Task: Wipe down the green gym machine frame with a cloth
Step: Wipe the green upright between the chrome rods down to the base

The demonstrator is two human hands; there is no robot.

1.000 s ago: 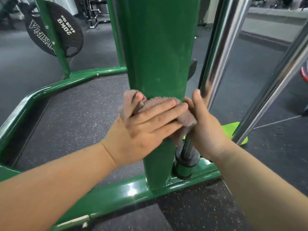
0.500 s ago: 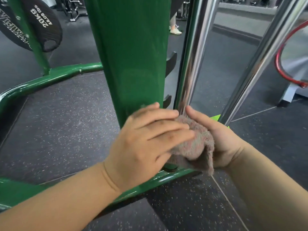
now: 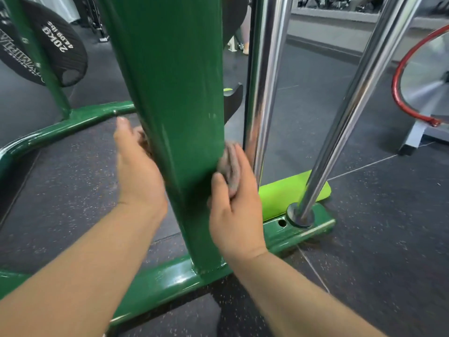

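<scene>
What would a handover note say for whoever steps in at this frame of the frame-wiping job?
Left hand: on the left side of the green upright post, fingers around a bit of cloth showing there.
Right hand: presses the grey cloth to the post's right edge, thumb on the front face.
The cloth seems to wrap behind the post; that part is hidden.
Done: cannot tell how much is wiped; small pale marks show higher on the post's front.
Left: the rest of the post, the green base rail, and the curved rail at left.
</scene>
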